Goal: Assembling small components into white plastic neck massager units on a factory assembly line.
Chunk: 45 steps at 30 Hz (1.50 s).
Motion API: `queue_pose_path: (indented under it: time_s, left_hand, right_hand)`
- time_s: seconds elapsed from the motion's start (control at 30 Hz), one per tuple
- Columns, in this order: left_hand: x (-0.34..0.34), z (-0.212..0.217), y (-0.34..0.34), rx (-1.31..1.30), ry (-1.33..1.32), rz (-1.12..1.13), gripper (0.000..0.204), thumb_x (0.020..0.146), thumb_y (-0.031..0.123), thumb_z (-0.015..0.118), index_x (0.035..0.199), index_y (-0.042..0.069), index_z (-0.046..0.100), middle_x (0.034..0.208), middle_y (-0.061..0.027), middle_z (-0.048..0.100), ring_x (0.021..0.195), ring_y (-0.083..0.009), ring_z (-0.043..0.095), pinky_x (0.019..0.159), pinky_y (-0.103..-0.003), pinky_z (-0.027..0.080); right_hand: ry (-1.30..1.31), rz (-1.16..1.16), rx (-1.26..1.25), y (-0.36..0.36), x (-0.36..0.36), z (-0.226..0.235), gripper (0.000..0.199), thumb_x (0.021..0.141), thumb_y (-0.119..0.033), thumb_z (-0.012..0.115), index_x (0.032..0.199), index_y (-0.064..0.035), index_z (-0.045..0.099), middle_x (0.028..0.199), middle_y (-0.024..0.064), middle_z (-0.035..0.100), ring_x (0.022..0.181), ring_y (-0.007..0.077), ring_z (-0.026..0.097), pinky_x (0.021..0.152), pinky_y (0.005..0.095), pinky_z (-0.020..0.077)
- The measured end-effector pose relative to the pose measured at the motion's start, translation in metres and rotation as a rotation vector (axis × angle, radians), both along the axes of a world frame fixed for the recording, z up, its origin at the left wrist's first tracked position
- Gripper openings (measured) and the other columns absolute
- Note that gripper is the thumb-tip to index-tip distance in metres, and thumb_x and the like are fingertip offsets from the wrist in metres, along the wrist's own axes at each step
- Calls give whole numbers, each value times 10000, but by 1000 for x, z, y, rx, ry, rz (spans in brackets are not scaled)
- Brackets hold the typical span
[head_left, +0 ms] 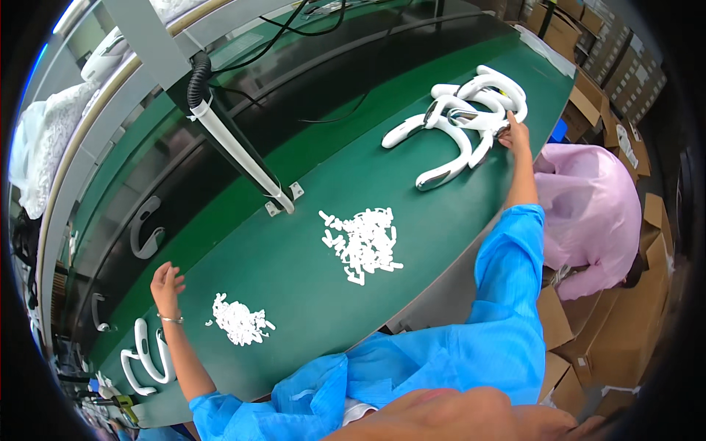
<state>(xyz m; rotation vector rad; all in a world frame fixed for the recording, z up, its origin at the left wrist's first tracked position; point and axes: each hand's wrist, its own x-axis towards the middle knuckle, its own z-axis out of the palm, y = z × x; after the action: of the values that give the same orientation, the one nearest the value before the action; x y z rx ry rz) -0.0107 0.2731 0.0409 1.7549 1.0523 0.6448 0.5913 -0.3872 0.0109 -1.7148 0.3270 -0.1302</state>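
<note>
Toward the far right of the green table my right hand [516,137] closes its fingers on the edge of a white U-shaped neckband [485,123]. That neckband lies in a heap with several others, and one curved neckband [457,140] with silvery ends overlaps them. Over on the left, my left hand [167,283] is raised above the table, holding nothing, its fingers loosely bent and apart. Below and left of it lie white neckbands [142,351]. Between my hands are a larger pile of small white oblong pieces [370,241] and a smaller pile of tiny white pieces [241,322].
A post with a white tube [239,151] stands at the table's [309,294] back, below a shelf frame with cables. Wrapped goods [51,140] rest on the upper left shelf. On the right, a person in pink [592,209] bends among cardboard boxes [618,316].
</note>
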Motion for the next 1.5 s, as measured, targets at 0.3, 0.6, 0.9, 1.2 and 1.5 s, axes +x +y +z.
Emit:
queue_pose_path:
  time_s: [0.3, 0.6, 0.9, 1.2, 1.5]
  left_hand:
    - [-44, -30, 61, 92, 229, 117, 337, 855, 210, 571, 1144, 39, 555, 960, -51, 632, 698, -121, 602, 504, -234, 481]
    - [-2, -14, 107, 608, 619, 76, 431, 784, 287, 616, 1144, 53, 576, 1118, -160, 605, 1035, -305, 577, 873, -384, 454]
    - [59, -46, 266, 277, 811, 428, 439, 843, 351, 524, 1167, 55, 543, 1192, -215, 552, 1126, -342, 530, 902, -443, 460]
    - [78, -62, 282, -166, 385, 477, 283, 871, 209, 499, 1010, 0, 628, 1041, -173, 618, 903, -341, 624, 665, -402, 553]
    - [32, -28, 74, -660, -389, 59, 194, 872, 99, 517, 1031, 5, 580, 969, -147, 622, 867, -268, 636, 735, -378, 576]
  right_hand:
    - [-134, 40, 31, -2, 36, -16, 436, 808, -396, 651, 1029, -47, 512, 630, 13, 566, 446, 99, 531, 373, 219, 445]
    - [-21, 194, 105, -75, 71, -75, 363, 815, -357, 654, 1011, -59, 582, 890, 86, 622, 686, 161, 602, 534, 273, 471]
    - [-81, 216, -443, -87, 70, -84, 494, 828, -366, 627, 1081, 56, 588, 979, 128, 634, 847, 203, 586, 747, 319, 472]
    - [-727, 103, -722, 73, -103, 5, 263, 847, -209, 603, 1003, -1, 641, 910, 93, 666, 835, 170, 616, 754, 278, 464]
    - [-618, 1073, -1013, 345, -303, -8, 253, 718, -251, 714, 831, -42, 627, 798, 139, 634, 768, 323, 601, 686, 406, 474]
